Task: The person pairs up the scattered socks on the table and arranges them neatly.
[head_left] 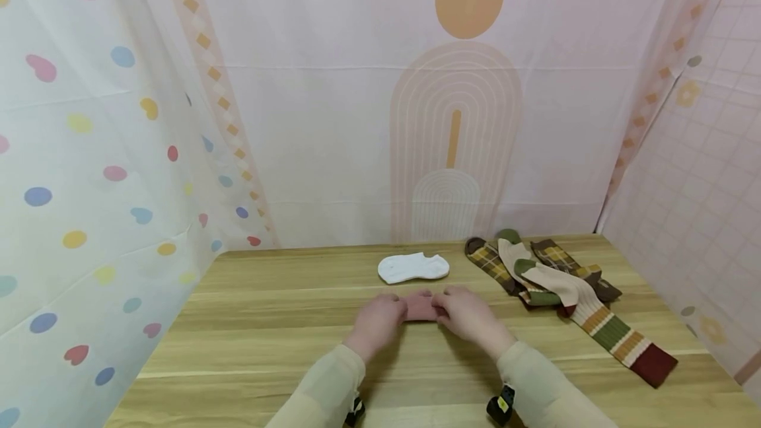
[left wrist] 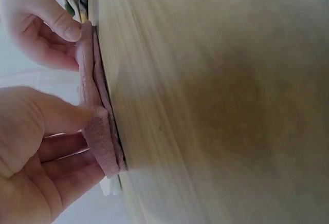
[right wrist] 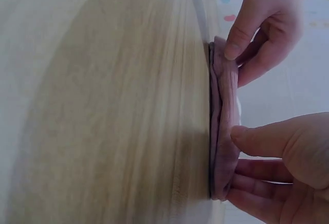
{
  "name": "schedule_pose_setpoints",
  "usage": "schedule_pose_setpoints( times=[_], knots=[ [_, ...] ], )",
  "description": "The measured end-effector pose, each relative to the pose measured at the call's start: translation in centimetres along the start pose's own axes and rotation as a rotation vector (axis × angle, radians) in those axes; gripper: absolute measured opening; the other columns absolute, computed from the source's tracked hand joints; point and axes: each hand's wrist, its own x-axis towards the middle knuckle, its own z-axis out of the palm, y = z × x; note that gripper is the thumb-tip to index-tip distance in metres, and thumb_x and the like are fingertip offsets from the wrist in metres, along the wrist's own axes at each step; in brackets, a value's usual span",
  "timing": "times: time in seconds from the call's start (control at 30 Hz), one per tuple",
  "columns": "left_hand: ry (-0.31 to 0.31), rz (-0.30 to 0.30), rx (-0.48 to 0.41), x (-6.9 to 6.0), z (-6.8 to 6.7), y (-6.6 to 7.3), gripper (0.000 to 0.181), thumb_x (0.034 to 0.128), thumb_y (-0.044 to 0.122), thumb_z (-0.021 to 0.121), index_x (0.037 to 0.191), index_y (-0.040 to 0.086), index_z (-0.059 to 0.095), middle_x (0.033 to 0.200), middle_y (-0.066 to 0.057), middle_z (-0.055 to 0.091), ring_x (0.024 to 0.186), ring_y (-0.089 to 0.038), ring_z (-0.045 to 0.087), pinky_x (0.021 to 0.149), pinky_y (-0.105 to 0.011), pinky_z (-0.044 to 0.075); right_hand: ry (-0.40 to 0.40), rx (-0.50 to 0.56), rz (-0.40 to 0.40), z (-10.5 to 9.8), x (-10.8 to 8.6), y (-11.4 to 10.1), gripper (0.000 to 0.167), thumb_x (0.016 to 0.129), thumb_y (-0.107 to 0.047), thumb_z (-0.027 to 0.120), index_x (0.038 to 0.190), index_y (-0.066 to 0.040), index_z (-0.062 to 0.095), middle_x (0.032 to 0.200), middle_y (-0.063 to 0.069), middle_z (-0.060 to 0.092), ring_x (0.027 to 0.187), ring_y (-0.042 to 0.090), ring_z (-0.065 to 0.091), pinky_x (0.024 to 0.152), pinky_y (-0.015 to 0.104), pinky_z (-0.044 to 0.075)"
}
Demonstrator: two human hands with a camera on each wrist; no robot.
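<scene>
A folded pink sock (head_left: pixel 421 307) lies on the wooden table between the two hands. The left hand (head_left: pixel 378 322) pinches its left end, and the right hand (head_left: pixel 470 317) pinches its right end. In the left wrist view the pink cloth (left wrist: pixel 100 136) shows stacked layers close to the tabletop, with the left thumb on top and the fingers at its far side. The right wrist view shows the right thumb and fingers around the other end of the pink cloth (right wrist: pixel 224 152). Just behind it a white ankle sock (head_left: pixel 413 268) lies flat.
At the table's right side, striped socks (head_left: pixel 612 329) with green heels overlap brown plaid socks (head_left: pixel 490 263). The wooden tabletop (head_left: pixel 238 349) ends at a patterned curtain (head_left: pixel 327 117) behind, with more patterned cloth on both sides.
</scene>
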Motion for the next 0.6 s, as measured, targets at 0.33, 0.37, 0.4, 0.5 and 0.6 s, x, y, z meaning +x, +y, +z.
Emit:
schedule_pose_setpoints(
  times=[0.33, 0.37, 0.4, 0.5, 0.6],
  knots=[
    [-0.108, 0.033, 0.124, -0.8, -0.2, 1.1, 0.015, 0.0871, 0.012, 0.064, 0.098, 0.004, 0.071, 0.105, -0.01, 0.068, 0.088, -0.025, 0.067, 0.075, -0.036, 0.057, -0.033, -0.129, -0.072, -0.3, -0.9, -0.7, 0.008, 0.085, -0.012, 0.076, 0.09, -0.008, 0.071, 0.098, 0.013, 0.066, 0.091, 0.031, 0.062, 0.08, 0.044, 0.052],
    [-0.12, 0.027, 0.136, -0.9, -0.1, 1.3, 0.018, 0.0867, 0.013, 0.064, 0.101, 0.003, 0.071, 0.108, -0.011, 0.068, 0.091, -0.026, 0.067, 0.076, -0.036, 0.057, -0.036, -0.13, -0.071, -0.3, -0.9, -0.8, 0.008, 0.085, -0.012, 0.076, 0.09, -0.008, 0.07, 0.099, 0.013, 0.066, 0.092, 0.031, 0.061, 0.081, 0.044, 0.052],
    [-0.125, 0.021, 0.144, -0.9, -0.1, 1.4, 0.021, 0.0859, 0.013, 0.064, 0.103, 0.002, 0.071, 0.109, -0.012, 0.067, 0.092, -0.026, 0.067, 0.076, -0.036, 0.057, -0.039, -0.126, -0.069, -0.4, -0.9, -0.9, 0.008, 0.085, -0.011, 0.076, 0.088, -0.008, 0.07, 0.099, 0.013, 0.065, 0.092, 0.031, 0.061, 0.08, 0.044, 0.052],
    [-0.131, 0.001, 0.149, -0.9, 0.0, 1.6, 0.026, 0.0846, 0.012, 0.064, 0.107, 0.0, 0.07, 0.111, -0.013, 0.067, 0.097, -0.027, 0.066, 0.079, -0.036, 0.056, -0.058, -0.111, -0.06, -0.5, -0.9, -0.9, 0.008, 0.084, -0.011, 0.077, 0.087, -0.008, 0.069, 0.099, 0.013, 0.065, 0.092, 0.03, 0.06, 0.08, 0.044, 0.052],
    [-0.144, -0.005, 0.13, -0.7, 0.1, 1.5, 0.032, 0.0846, 0.01, 0.064, 0.113, -0.003, 0.068, 0.115, -0.015, 0.065, 0.105, -0.029, 0.064, 0.087, -0.035, 0.054, -0.079, -0.097, -0.044, -0.5, -0.6, -0.8, 0.008, 0.085, -0.011, 0.076, 0.087, -0.009, 0.069, 0.098, 0.012, 0.064, 0.091, 0.03, 0.06, 0.079, 0.044, 0.052]
  ],
)
